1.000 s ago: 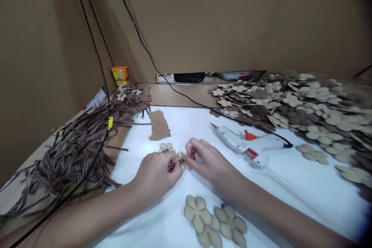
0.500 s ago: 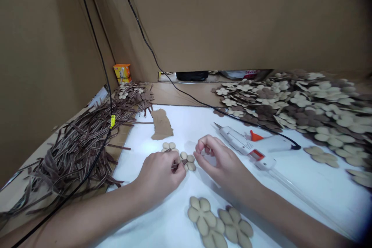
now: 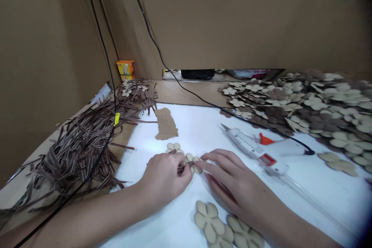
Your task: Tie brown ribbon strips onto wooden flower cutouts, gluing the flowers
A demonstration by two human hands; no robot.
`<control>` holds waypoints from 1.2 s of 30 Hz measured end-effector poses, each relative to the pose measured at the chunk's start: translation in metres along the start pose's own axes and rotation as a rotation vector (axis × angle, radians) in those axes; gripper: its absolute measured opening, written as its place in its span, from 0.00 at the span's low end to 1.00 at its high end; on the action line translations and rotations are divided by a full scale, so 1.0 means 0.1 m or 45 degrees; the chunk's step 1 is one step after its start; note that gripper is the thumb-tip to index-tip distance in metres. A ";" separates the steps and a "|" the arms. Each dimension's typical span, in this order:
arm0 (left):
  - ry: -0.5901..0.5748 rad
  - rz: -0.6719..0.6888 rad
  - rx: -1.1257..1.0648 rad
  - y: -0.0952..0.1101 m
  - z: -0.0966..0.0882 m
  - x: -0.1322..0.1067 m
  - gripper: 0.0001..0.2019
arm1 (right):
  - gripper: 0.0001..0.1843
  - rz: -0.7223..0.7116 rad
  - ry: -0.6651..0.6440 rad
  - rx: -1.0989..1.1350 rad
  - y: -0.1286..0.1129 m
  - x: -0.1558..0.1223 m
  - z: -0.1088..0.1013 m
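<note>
My left hand (image 3: 165,176) is closed, pinching a short brown striped strip (image 3: 183,167) against a small tan flower cut-out (image 3: 193,161) on the white sheet (image 3: 203,131). A second small flower cut-out (image 3: 173,147) lies just behind my knuckles. My right hand (image 3: 234,180) lies beside it with fingers stretched out flat, fingertips touching the small flower. A white glue gun (image 3: 255,150) with an orange trigger lies to the right of my right hand. Larger tan flower cut-outs (image 3: 221,226) sit near the front edge.
A heap of brown striped strips (image 3: 78,147) covers the left side. A big pile of tan and brown flower cut-outs (image 3: 308,102) fills the right back. A cardboard scrap (image 3: 165,124), an orange box (image 3: 126,69), black cables (image 3: 186,91) and cardboard walls surround the sheet.
My right hand let go of its pinch on the small flower, drew back, then returned with fingers stretched out flat against it. My left hand kept its grip. The view shifted slightly.
</note>
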State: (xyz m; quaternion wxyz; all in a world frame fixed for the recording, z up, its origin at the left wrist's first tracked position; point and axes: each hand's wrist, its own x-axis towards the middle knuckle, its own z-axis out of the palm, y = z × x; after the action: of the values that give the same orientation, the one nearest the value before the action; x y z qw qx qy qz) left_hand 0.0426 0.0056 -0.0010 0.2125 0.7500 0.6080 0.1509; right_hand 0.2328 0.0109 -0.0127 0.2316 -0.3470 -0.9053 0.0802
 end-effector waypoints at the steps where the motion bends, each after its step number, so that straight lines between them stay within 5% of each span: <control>1: -0.006 -0.005 -0.002 0.00 0.00 0.00 0.09 | 0.19 -0.007 -0.003 -0.016 0.00 -0.01 0.01; 36: -0.031 -0.019 0.103 0.02 0.00 0.02 0.09 | 0.18 -0.202 -0.042 -0.282 -0.04 0.00 0.06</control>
State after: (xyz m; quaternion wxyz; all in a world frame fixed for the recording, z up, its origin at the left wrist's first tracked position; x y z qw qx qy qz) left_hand 0.0453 0.0071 -0.0003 0.1904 0.7552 0.6166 0.1154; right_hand 0.2273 0.0081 -0.0163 0.1825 -0.2966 -0.9368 -0.0332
